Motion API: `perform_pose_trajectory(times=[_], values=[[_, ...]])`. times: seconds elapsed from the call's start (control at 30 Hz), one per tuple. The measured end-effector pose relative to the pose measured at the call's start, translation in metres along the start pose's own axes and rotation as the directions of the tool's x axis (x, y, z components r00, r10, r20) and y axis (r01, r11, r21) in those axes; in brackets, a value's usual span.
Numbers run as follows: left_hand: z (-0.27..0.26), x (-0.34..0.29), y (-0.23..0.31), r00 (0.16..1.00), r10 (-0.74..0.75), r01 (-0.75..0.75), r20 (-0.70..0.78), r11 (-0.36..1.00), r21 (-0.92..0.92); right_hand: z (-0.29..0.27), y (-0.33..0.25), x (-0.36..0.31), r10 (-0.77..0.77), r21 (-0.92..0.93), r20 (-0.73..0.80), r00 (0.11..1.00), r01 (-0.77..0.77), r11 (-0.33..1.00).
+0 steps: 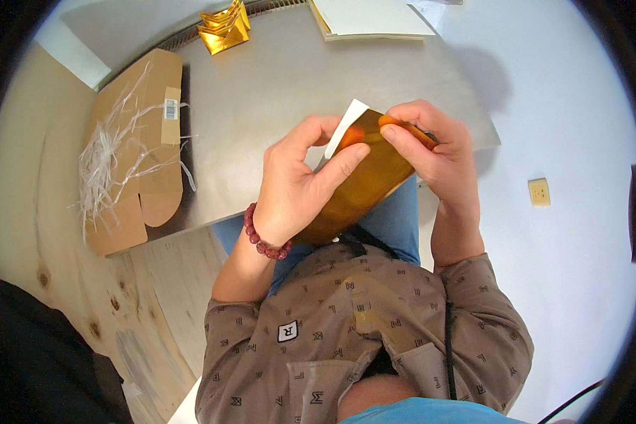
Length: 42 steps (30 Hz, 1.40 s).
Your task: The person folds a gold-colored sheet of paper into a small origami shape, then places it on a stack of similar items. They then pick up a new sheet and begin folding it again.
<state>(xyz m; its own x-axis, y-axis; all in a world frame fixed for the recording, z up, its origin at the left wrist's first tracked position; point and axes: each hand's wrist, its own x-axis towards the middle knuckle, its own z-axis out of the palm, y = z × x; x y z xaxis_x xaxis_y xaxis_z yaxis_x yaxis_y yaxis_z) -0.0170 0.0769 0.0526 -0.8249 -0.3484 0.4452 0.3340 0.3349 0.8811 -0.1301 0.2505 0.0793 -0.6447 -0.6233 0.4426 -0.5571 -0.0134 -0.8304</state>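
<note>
Head view: cannot see the near end of the gold sheet [374,173], lost behind the left hand [304,169], nor make sense of orange patches [351,136] near both thumbs. Pinched at its far end by that hand and the right hand [434,145], across the near edge of the grey table [275,78]. Looks glossy, dark, white-edged far left. Leaves open room beyond, between cardboard box [160,201] left and white sheets [374,18] far right, cut off.

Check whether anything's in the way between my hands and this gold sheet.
Nothing visible is in the way: the left hand and right hand both hold the gold sheet, each thumb against it. The cardboard lies off to the left, apart from both hands.
</note>
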Motion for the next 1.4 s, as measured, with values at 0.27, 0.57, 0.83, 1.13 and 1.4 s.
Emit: perform_pose_trajectory(times=[0.27, 0.57, 0.83, 1.13, 1.4], values=[[-0.003, 0.006, 0.002, 0.997, -0.072, 0.067, -0.017, 0.981, -0.183, 0.008, -0.004, 0.002, -0.037, 0.06, 0.01, 0.999, 0.036, 0.998], [-0.001, 0.001, 0.003, 0.99, -0.084, 0.038, -0.117, 0.935, -0.352, 0.014, -0.009, 0.002, -0.03, 0.02, 0.007, 1.0, 0.03, 0.999], [-0.004, -0.002, 0.005, 0.987, -0.094, 0.041, -0.133, 0.935, -0.352, 0.02, -0.013, 0.003, -0.024, 0.052, -0.007, 1.0, 0.024, 0.998], [-0.007, -0.002, 0.008, 0.986, -0.079, 0.032, -0.146, 0.953, -0.302, 0.021, -0.012, 0.005, -0.049, 0.042, -0.011, 0.999, 0.05, 0.998], [-0.013, -0.005, 0.007, 0.99, -0.071, 0.037, -0.119, 0.964, -0.265, 0.023, -0.011, 0.006, -0.052, 0.049, -0.011, 0.999, 0.053, 0.997]])
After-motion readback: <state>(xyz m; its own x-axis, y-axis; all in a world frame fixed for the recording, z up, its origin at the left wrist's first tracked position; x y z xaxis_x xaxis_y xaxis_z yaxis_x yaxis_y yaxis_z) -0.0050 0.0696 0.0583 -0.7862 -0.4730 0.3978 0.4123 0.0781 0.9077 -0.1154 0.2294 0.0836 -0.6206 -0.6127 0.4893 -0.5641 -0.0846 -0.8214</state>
